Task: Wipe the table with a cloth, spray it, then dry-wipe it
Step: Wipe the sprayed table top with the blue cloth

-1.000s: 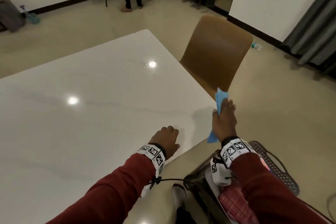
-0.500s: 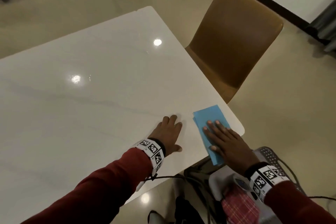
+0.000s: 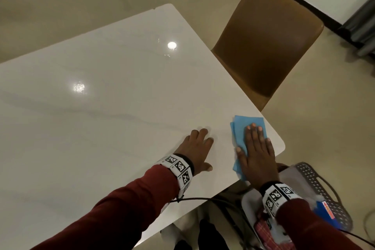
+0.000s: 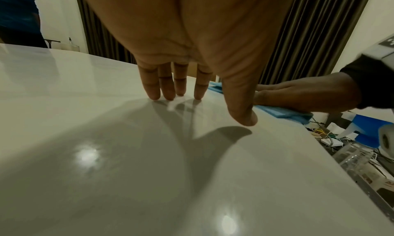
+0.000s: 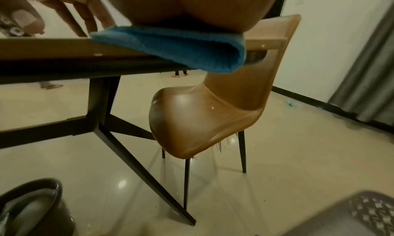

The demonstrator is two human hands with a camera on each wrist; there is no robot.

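**Cloth pressed flat at the table's near right corner**

The white table (image 3: 105,119) fills the left and centre of the head view, its glossy top showing two light reflections. The left hand (image 3: 195,149) rests on it palm down, fingers straight and close together with the thumb splayed toward the near edge; the left wrist view shows the fingertips (image 4: 155,94) touching the surface. It sits where it did a second ago.

Just to its right, apart from it, the blue cloth (image 3: 241,128) lies folded on the near right corner, its near end hanging over the table edge, as the right wrist view shows. The right hand (image 3: 256,155) presses flat on it, fingers straight and slightly spread. A second ago this hand held the cloth bunched in the air off the table's edge; half a second ago it was already flat on the corner, angled more to the left.

Beyond the corner stands a brown chair (image 3: 265,44). A perforated basket (image 3: 316,180) sits low on the right.
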